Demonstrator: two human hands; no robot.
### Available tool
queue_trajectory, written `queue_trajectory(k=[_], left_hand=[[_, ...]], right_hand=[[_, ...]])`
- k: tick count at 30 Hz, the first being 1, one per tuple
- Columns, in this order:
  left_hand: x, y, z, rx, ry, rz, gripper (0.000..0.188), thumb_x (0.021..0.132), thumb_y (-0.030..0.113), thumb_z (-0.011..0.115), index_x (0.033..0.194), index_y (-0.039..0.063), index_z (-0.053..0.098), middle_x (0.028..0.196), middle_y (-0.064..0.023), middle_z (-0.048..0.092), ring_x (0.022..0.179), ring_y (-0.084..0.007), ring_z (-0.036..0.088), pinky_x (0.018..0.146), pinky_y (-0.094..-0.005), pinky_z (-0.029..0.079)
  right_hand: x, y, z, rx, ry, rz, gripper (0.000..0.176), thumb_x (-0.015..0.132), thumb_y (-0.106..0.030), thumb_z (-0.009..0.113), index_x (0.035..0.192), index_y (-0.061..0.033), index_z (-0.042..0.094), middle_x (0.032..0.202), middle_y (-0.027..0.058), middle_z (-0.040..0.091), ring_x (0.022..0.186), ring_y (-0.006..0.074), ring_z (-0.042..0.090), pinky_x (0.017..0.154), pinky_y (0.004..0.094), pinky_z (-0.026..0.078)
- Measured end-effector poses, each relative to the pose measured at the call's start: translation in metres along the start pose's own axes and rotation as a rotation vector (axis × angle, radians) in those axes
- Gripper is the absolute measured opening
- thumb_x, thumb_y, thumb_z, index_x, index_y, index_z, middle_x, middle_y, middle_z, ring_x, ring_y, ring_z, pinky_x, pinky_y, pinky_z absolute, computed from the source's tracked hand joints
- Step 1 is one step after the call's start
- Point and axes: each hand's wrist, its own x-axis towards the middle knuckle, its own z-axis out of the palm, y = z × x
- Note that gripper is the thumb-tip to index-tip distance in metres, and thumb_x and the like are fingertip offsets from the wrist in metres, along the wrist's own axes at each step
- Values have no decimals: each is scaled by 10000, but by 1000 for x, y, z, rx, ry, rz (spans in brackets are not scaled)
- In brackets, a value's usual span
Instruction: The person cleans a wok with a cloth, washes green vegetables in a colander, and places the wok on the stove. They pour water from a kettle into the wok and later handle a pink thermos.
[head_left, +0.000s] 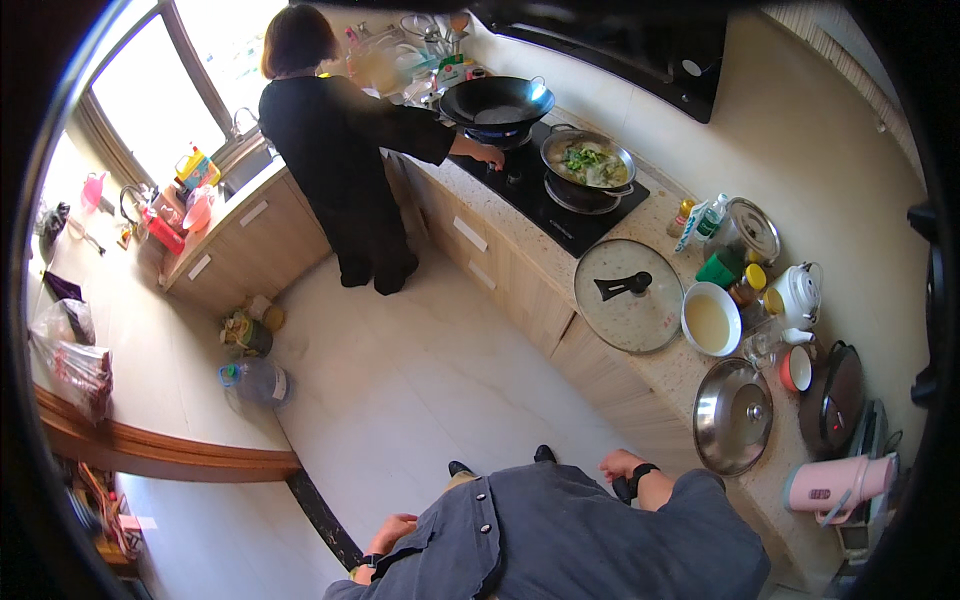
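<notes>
My left hand (394, 531) hangs low beside my grey shirt, with a dark band at the wrist; its fingers are partly hidden. My right hand (621, 463) is held loosely curled near the counter front, apart from the cabinets. A black watch (641, 478) is on that wrist, and I see nothing plainly held in either hand. Nearest the right hand on the counter lies a domed steel lid (733, 416). Farther along are a glass lid (628, 295) with a black handle and a white bowl (711, 319) of cloudy liquid.
A person in black (330, 150) stands ahead, one hand at the knobs of the black gas hob (559, 217). An empty wok (495, 105) sits over a blue flame. Beside it stands a pan of soup with greens (589, 161). A water jug (255, 381) is on the floor.
</notes>
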Motion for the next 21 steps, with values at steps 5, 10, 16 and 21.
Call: queue_trajectory(k=[5,10,16,21], left_hand=[[13,-12,-79,-158,49,-36,362,836,126,603,1156,-44,603,924,-118,655,834,-221,635,689,-342,548],[23,-19,-113,-278,37,-45,364,836,112,596,1159,-54,589,954,-123,641,858,-233,631,702,-358,554],[6,16,-85,-187,76,2,358,838,111,599,1172,-18,601,944,-107,657,829,-213,640,717,-356,545],[-8,16,-46,-118,-15,-29,360,831,178,633,1138,-10,647,1041,-85,680,945,-163,626,841,-298,491]], right_hand=[[-8,-13,68,112,-21,15,238,873,-245,638,901,-10,621,731,72,602,619,199,600,574,349,522],[-17,-39,96,68,-163,-123,248,860,-274,637,817,-31,625,717,52,594,621,159,546,558,302,448],[-2,-37,52,98,-80,-59,223,851,-235,644,858,-12,627,717,62,596,608,182,576,571,351,492],[15,-41,10,89,-85,68,210,849,-197,677,904,-14,589,782,114,594,646,240,607,569,391,520]])
